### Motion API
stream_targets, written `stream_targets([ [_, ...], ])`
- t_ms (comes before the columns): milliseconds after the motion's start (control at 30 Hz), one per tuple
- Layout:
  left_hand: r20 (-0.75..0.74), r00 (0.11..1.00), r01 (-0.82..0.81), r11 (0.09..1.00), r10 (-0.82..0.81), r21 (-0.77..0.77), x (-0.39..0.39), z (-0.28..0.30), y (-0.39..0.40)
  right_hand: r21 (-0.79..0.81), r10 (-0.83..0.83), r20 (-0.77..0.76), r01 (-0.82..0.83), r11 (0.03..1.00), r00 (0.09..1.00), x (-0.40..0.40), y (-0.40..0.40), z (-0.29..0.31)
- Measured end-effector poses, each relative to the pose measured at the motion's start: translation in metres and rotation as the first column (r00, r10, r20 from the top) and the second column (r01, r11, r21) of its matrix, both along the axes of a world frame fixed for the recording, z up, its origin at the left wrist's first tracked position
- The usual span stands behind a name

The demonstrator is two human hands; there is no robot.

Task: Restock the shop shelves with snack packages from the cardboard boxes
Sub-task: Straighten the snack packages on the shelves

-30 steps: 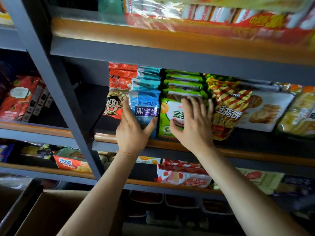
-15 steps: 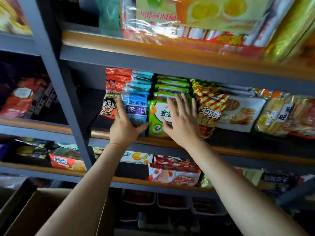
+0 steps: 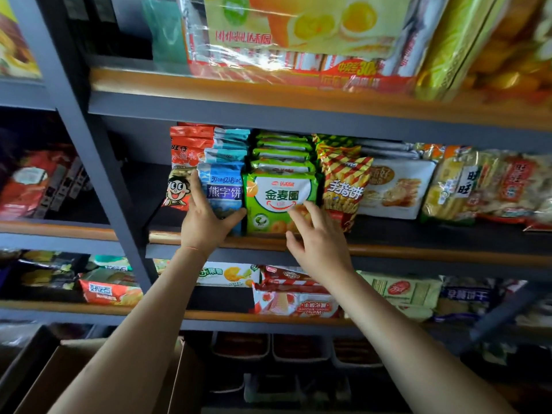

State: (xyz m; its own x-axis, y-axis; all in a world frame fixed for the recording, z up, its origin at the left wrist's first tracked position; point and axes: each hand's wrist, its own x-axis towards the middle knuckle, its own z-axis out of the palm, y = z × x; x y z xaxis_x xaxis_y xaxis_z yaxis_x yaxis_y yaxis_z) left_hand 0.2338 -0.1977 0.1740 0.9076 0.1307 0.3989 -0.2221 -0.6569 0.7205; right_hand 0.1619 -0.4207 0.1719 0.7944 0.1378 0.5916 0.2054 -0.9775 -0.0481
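On the middle shelf snack packets stand in rows. My left hand holds the front blue packet by its lower part, fingers up its left edge and thumb under its right corner. Right beside it stands a green packet at the head of its row. My right hand is spread, its fingertips at the green packet's lower right corner and holding nothing. A red cartoon-face packet stands left of the blue one. An open cardboard box sits low on the left.
A red-and-yellow striped packet and a white biscuit bag stand right of the green row. A grey upright post rises left of my left hand. The shelf below carries more packets. Big bags fill the top shelf.
My right hand has slid down off the green packet's face toward its lower right corner. My left hand stays on the blue packet. The view has tilted upward.
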Motion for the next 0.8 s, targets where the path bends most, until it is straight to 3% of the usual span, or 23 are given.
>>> stream_targets([
  [100,0.309,0.934,-0.214,0.973,0.179,0.083,-0.006,0.001,-0.007,0.199,-0.08,0.149,0.049,0.979,0.986,-0.007,-0.015,0.009],
  [133,0.417,0.896,-0.223,0.966,0.149,0.133,-0.009,0.004,-0.015,0.296,-0.157,0.179,0.099,0.95,0.971,-0.008,-0.022,0.012],
  [200,0.509,0.858,-0.122,0.938,-0.064,0.324,-0.012,0.014,-0.037,0.505,-0.304,0.121,0.205,0.838,0.945,-0.004,-0.036,0.016],
  [300,0.448,0.838,-0.022,0.801,-0.311,0.598,-0.009,0.022,-0.078,0.598,-0.351,-0.075,0.324,0.733,0.933,0.01,-0.054,0.023],
  [433,0.302,0.909,0.006,0.733,-0.288,0.68,0.003,0.02,-0.103,0.585,-0.237,-0.234,0.331,0.74,0.943,0.024,-0.058,0.024],
  [800,0.275,0.91,0.038,0.724,-0.31,0.689,0.011,0.016,-0.103,0.529,-0.253,-0.171,0.306,0.792,0.952,0.035,-0.057,0.012],
])
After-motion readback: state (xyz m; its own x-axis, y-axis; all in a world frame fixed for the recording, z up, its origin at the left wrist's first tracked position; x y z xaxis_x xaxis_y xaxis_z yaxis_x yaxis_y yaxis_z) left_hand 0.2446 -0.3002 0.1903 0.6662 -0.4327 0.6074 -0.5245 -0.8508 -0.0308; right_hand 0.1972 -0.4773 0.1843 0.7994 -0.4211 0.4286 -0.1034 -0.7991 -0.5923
